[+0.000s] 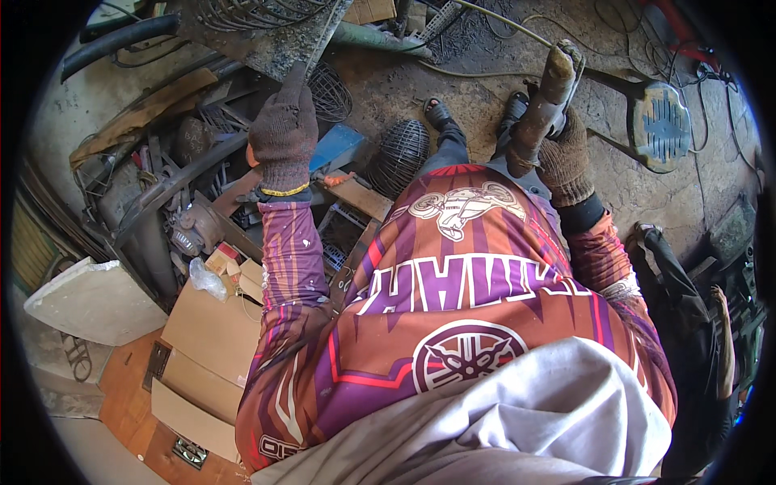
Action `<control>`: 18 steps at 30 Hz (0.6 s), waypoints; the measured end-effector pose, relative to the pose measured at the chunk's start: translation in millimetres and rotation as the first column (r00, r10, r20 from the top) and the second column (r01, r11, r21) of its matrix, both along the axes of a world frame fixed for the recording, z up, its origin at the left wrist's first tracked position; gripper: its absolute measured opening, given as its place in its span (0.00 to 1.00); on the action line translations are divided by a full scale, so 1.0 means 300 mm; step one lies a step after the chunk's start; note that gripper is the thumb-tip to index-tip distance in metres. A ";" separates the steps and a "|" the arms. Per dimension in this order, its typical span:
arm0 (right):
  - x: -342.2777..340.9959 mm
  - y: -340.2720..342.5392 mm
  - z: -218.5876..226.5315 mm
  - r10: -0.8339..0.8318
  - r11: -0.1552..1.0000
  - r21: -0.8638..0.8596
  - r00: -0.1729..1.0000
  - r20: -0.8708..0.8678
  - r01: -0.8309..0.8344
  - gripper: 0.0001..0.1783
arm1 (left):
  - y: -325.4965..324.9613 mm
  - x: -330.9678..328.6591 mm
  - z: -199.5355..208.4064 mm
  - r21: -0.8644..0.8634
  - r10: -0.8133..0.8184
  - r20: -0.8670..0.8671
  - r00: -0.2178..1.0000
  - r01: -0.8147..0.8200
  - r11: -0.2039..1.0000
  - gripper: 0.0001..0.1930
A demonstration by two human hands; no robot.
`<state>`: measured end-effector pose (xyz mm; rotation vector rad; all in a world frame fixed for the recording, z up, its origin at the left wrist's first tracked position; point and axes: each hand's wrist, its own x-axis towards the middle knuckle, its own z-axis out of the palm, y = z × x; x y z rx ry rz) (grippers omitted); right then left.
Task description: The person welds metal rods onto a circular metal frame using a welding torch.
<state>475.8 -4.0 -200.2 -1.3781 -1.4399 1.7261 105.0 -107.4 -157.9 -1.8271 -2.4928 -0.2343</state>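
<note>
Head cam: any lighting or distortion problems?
Head view: black fisheye corners; bluish fringe along the right rim; lower right dim; pale grey draped cloth at bottom brightly lit with soft folds; brown-knit-gloved left hand reasonably sharp.

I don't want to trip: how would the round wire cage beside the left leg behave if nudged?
The wire cage may roll, given its rounded side. Being open mesh, it is probably light for its size; its even curve suggests stiffness.

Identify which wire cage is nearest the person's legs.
The cage just left of the legs; another appears by the left hand, a third on the metal plate.
</note>
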 end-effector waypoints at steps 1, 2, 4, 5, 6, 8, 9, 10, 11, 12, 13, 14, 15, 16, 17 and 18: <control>0.001 -0.001 -0.004 0.003 1.000 0.002 1.000 -0.004 -0.003 0.30 | 0.003 0.006 0.008 0.004 0.000 0.003 1.000 0.000 1.000 0.17; 0.003 -0.001 -0.007 0.005 1.000 0.003 1.000 -0.009 -0.005 0.29 | 0.005 0.009 0.022 -0.059 -0.035 -0.052 0.998 0.032 0.998 0.17; 0.003 0.004 -0.013 0.016 0.998 -0.068 0.998 -0.057 -0.020 0.29 | 0.009 0.015 0.047 -0.188 -0.113 -0.155 0.981 0.083 0.979 0.18; 0.006 0.003 -0.016 0.041 0.998 -0.038 0.998 -0.046 -0.043 0.27 | 0.010 0.016 0.047 -0.161 -0.100 -0.150 0.984 0.076 0.984 0.16; 0.012 0.000 -0.021 0.066 0.998 -0.008 0.997 -0.034 -0.067 0.26 | 0.004 0.008 0.044 -0.229 -0.160 -0.206 0.965 0.111 0.967 0.16; 0.017 -0.002 -0.048 0.057 0.997 0.060 0.994 -0.096 -0.051 0.24 | -0.005 -0.011 0.041 -0.368 -0.287 -0.304 0.909 0.166 0.915 0.15; 0.017 -0.001 -0.050 0.064 0.994 0.090 0.995 -0.072 -0.057 0.22 | -0.002 -0.004 0.046 -0.370 -0.290 -0.327 0.900 0.160 0.915 0.12; 0.017 0.000 -0.050 0.069 0.991 0.119 0.996 -0.048 -0.063 0.20 | 0.002 0.010 0.057 -0.371 -0.293 -0.350 0.890 0.155 0.916 0.09; 0.011 0.005 -0.031 0.083 0.986 0.144 0.996 0.032 -0.087 0.18 | 0.009 0.026 0.069 -0.371 -0.295 -0.373 0.880 0.150 0.916 0.07; 0.014 0.004 -0.033 0.079 0.996 0.049 0.992 -0.102 -0.074 0.17 | 0.015 0.038 0.077 -0.369 -0.293 -0.370 0.882 0.150 0.917 0.08; 0.017 0.004 -0.035 0.055 0.996 -0.053 0.972 -0.228 -0.069 0.15 | 0.022 0.051 0.086 -0.367 -0.291 -0.367 0.883 0.150 0.918 0.10; 0.021 0.006 -0.037 0.021 0.994 -0.098 0.964 -0.265 -0.049 0.16 | 0.029 0.065 0.099 -0.366 -0.289 -0.368 0.884 0.148 0.919 0.12; 0.019 -0.004 -0.028 -0.025 0.990 -0.144 0.967 -0.255 -0.012 0.17 | 0.034 0.076 0.109 -0.366 -0.287 -0.368 0.885 0.146 0.919 0.15; 0.036 -0.005 -0.057 -0.066 0.983 -0.182 0.969 -0.238 0.022 0.18 | -0.001 0.045 0.052 -0.363 -0.310 -0.560 0.768 0.109 0.925 0.15; 0.039 -0.009 -0.053 -0.090 0.982 -0.179 0.976 -0.197 0.054 0.19 | -0.029 0.007 -0.019 -0.340 -0.312 -0.723 0.617 0.075 0.937 0.15; 0.041 -0.002 -0.033 -0.071 0.990 -0.135 0.982 -0.172 0.048 0.20 | -0.019 -0.009 -0.034 -0.226 -0.249 -0.592 0.766 0.139 0.964 0.14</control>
